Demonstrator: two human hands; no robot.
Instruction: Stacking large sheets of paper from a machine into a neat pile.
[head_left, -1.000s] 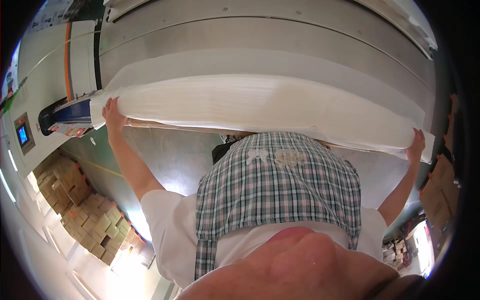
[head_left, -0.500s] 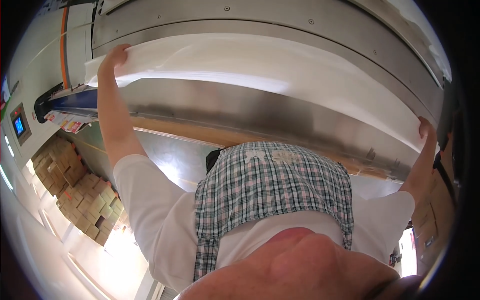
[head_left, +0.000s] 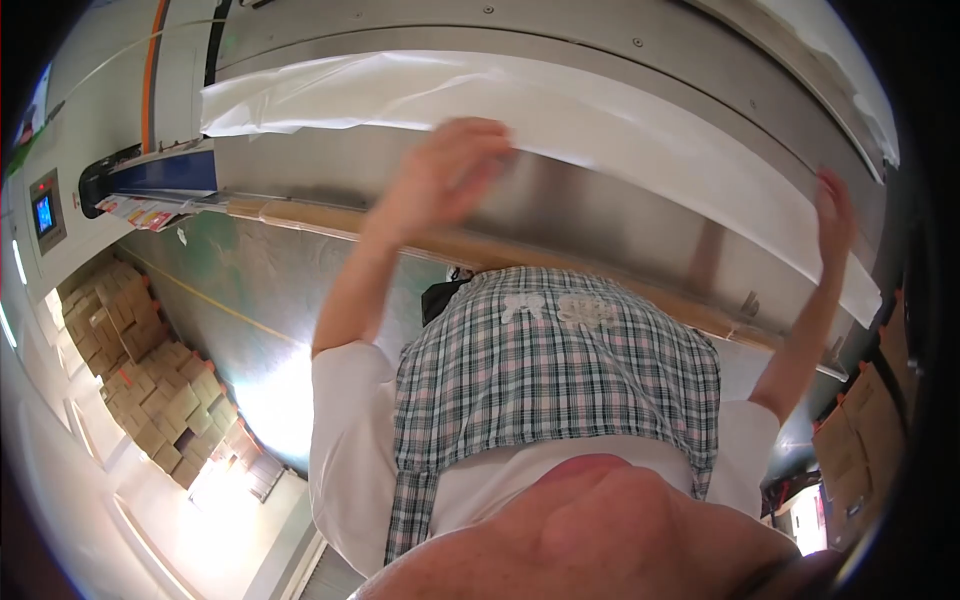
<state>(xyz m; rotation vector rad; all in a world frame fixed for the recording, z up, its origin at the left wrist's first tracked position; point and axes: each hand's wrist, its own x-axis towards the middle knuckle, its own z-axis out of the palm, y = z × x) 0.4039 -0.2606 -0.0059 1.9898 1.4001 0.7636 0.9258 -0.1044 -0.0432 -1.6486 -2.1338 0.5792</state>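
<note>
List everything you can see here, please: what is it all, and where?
White sheet: one, white, spread along the curved metal machine, upper middle.
Metal machine: one, silver, across the top.
Small screen: one, blue, on a panel at far left.
Cardboard boxes: many, brown, stacked at lower left.
More boxes: a few, brown, far right.
Floor: green, with a yellow line, left of centre.
Checked apron: one, green and white, centre.
Left hand: blurred, at the sheet's lower edge.
Right hand: open, at the sheet's right edge.
</note>
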